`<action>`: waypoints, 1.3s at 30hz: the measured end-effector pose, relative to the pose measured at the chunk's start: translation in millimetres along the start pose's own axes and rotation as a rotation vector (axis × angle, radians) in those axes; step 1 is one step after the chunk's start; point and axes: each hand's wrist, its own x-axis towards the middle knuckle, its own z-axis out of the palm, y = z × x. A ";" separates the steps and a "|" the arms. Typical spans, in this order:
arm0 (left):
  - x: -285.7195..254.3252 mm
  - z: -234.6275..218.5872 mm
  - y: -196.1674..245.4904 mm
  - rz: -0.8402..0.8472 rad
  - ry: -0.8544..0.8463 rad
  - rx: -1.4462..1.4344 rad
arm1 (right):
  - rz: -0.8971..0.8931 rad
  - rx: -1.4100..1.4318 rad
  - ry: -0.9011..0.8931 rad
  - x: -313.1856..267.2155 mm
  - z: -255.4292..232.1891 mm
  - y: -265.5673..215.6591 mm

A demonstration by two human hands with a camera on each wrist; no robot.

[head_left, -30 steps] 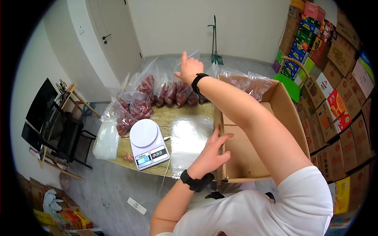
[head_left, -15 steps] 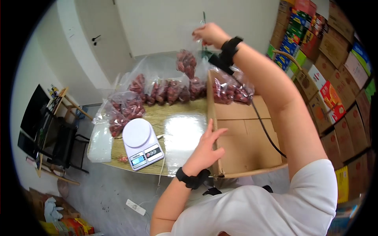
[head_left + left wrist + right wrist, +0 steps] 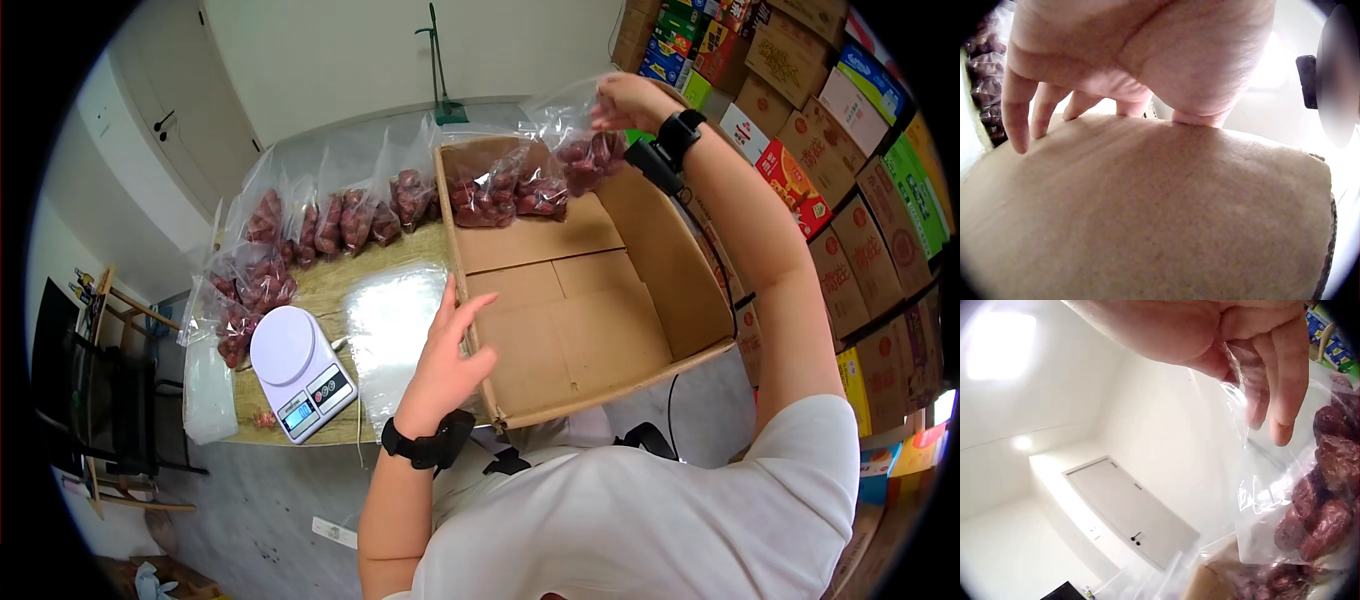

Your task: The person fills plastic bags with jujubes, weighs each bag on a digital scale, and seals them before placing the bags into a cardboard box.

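My right hand (image 3: pixel 635 98) pinches the top of a clear plastic bag of red dates (image 3: pixel 592 165), which hangs over the far right part of an open cardboard box (image 3: pixel 560 345). In the right wrist view, fingers and thumb meet on the bag's upper film, with the wrinkled dates (image 3: pixel 1329 487) below. Two bags of dates (image 3: pixel 485 200) sit inside the box along its far wall. My left hand (image 3: pixel 440 365) rests on the box's left rim, fingers extended and thumb toward the inside. The left wrist view shows the fingertips at the cardboard wall (image 3: pixel 1147 206).
Several filled date bags (image 3: pixel 350 220) stand along the table's far side. A white kitchen scale (image 3: pixel 300 365) and a stack of flat clear bags (image 3: pixel 400 325) lie left of the box. Stacked cartons (image 3: pixel 800 150) line the right wall. A black cable (image 3: pixel 722 270) hangs by the right arm.
My right hand has reached to the table's far side, lifted a bag of dates, and carried it right, over the box. The left hand stays on the box rim. The head view has swung right.
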 end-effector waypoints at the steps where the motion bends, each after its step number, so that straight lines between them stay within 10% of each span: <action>1: 0.3 -0.3 0.4 -0.005 -0.002 -0.010 | 0.012 -0.080 -0.019 6.9 -4.0 13.6; 6: 0.3 -0.3 1.3 -0.009 -0.001 -0.024 | 0.289 0.158 0.158 60.2 -21.9 78.3; 9: 0.0 -0.2 0.7 0.013 -0.003 -0.007 | -0.471 -1.162 -0.213 234.7 -80.1 221.8; 11: 0.7 -0.6 1.7 -0.009 -0.010 -0.027 | -0.381 -1.484 -0.051 116.3 -40.3 146.4; 13: 1.0 -0.9 2.5 -0.004 -0.011 -0.012 | 0.326 -0.388 0.275 135.5 -26.3 160.2; 14: 0.6 -0.8 2.3 -0.001 -0.011 0.002 | 0.250 -0.295 0.271 139.6 -27.9 173.7; 17: 1.3 -0.2 1.7 0.002 -0.010 0.004 | -0.014 -0.503 0.577 86.2 14.3 161.7; 21: 0.6 -0.4 2.9 0.015 -0.009 -0.016 | -0.080 -0.264 0.445 80.5 32.0 162.2; 26: 0.4 -0.5 9.2 -0.022 -0.002 -0.066 | -0.198 -0.767 0.234 58.6 36.5 178.3; 34: -0.1 -0.8 6.6 -0.025 -0.004 -0.072 | 0.002 -1.102 0.697 56.7 87.7 174.4; 39: -0.2 -0.5 8.3 -0.023 -0.010 -0.034 | 0.045 -0.930 0.555 54.2 79.2 172.1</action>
